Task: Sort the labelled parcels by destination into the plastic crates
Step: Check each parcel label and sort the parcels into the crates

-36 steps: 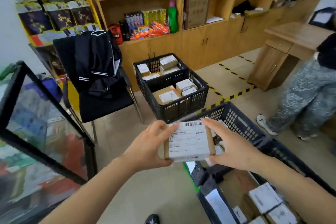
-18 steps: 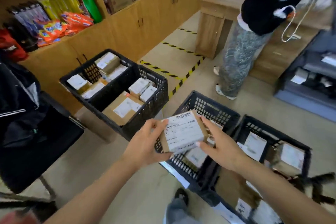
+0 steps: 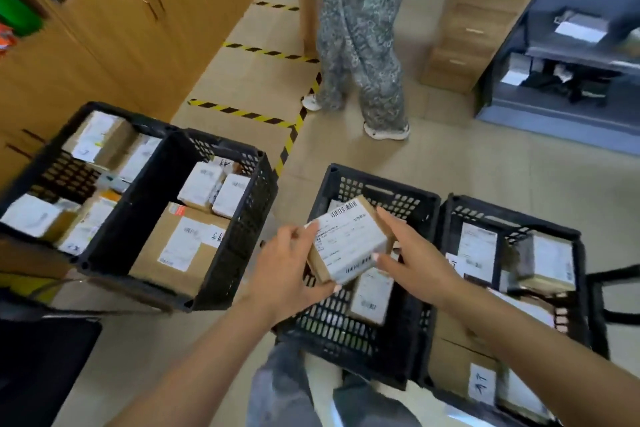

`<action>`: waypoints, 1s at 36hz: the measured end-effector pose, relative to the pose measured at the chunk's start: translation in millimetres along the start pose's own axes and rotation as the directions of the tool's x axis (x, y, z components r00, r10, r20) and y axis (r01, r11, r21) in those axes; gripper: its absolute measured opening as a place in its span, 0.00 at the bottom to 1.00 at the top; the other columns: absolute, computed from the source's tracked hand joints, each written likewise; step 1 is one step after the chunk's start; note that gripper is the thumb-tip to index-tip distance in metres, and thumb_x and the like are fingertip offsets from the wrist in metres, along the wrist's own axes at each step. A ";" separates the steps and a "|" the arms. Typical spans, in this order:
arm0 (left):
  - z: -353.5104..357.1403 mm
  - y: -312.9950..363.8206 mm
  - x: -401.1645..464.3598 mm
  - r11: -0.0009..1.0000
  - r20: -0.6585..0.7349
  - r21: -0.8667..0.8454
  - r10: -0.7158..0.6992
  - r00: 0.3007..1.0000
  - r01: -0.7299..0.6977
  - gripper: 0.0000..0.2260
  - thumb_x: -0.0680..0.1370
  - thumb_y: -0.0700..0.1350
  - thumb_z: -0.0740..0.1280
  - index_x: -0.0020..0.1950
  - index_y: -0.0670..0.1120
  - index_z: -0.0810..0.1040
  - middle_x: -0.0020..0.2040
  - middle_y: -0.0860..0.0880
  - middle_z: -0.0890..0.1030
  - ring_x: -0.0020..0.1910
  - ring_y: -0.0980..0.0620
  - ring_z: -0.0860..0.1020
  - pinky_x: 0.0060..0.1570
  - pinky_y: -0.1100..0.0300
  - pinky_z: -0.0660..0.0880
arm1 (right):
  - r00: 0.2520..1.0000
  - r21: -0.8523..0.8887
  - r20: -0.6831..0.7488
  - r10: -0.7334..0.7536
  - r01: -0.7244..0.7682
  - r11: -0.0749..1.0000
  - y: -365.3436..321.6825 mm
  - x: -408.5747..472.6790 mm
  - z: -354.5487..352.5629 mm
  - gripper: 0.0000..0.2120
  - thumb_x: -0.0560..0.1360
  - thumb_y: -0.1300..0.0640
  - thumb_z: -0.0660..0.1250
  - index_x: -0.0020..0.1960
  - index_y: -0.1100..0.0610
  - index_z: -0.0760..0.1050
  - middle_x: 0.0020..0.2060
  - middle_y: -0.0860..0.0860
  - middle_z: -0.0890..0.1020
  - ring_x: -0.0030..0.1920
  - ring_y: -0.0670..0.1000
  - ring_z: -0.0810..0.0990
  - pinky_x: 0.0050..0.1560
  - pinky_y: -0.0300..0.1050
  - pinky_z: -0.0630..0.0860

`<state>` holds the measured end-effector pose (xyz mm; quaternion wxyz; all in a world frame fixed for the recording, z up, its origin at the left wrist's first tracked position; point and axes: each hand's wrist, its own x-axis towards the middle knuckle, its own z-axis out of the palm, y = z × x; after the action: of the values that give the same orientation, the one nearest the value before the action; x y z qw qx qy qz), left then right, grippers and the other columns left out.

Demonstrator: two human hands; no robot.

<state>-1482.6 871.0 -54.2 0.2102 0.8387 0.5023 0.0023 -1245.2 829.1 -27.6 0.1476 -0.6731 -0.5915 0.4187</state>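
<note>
Both hands hold 1 small labelled parcel (image 3: 349, 242): left hand (image 3: 287, 270) grips its near-left corner with thumb under and fingers on the far edge, right hand (image 3: 412, 256) pinches its right side, thumb on the label face. Parcel hangs tilted, label up, above the middle crate (image 3: 367, 184), which holds at least 1 other parcel on its floor.

Likely step: read the label, then drop into the matching crate. Best done by keeping the label facing up until the destination is read, then lowering it flat rather than tossing it.

Edges: the middle crate's left and far rims sit close under the parcel, so lift clear before any sideways move. Right crate (image 3: 512, 218) touches the middle one and looks fairly full. Left crate (image 3: 228, 274) and far-left crate (image 3: 45, 163) stand apart across a floor gap, also part filled. A standing person (image 3: 360, 55) is far behind the crates, not in the path. Wearer's knees (image 3: 280, 388) are near, below the crate.
</note>
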 end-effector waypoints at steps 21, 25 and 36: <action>105.7 -62.9 154.1 0.961 0.210 -0.276 0.062 0.976 -0.001 0.42 0.70 0.61 0.72 0.78 0.56 0.53 0.68 0.51 0.60 0.64 0.54 0.66 0.56 0.62 0.70 | 0.902 0.147 -0.316 0.295 -0.261 0.954 70.6 130.2 104.5 0.39 0.78 0.55 0.66 0.78 0.44 0.44 0.76 0.44 0.52 0.53 0.46 0.77 0.46 0.48 0.81; 162.3 -58.8 175.1 0.968 0.199 -0.238 -0.028 0.980 0.076 0.42 0.70 0.63 0.71 0.78 0.55 0.54 0.70 0.48 0.59 0.65 0.49 0.65 0.58 0.56 0.71 | 0.922 0.101 -0.198 0.333 -0.319 0.942 115.1 150.0 129.1 0.41 0.78 0.56 0.65 0.78 0.46 0.40 0.78 0.47 0.40 0.71 0.50 0.66 0.54 0.42 0.74; 299.6 -66.5 209.4 0.933 0.165 -0.242 -0.232 0.959 0.267 0.37 0.75 0.53 0.71 0.78 0.54 0.55 0.75 0.42 0.53 0.71 0.43 0.59 0.68 0.51 0.64 | 0.961 0.129 0.053 0.273 -0.278 0.952 222.9 229.1 188.5 0.47 0.76 0.65 0.68 0.78 0.43 0.39 0.78 0.48 0.40 0.77 0.45 0.44 0.70 0.37 0.61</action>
<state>-1370.5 969.8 -394.4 0.3506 0.7311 0.5851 -0.0143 -1246.0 926.7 -385.6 0.1229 -0.7301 -0.4645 0.4858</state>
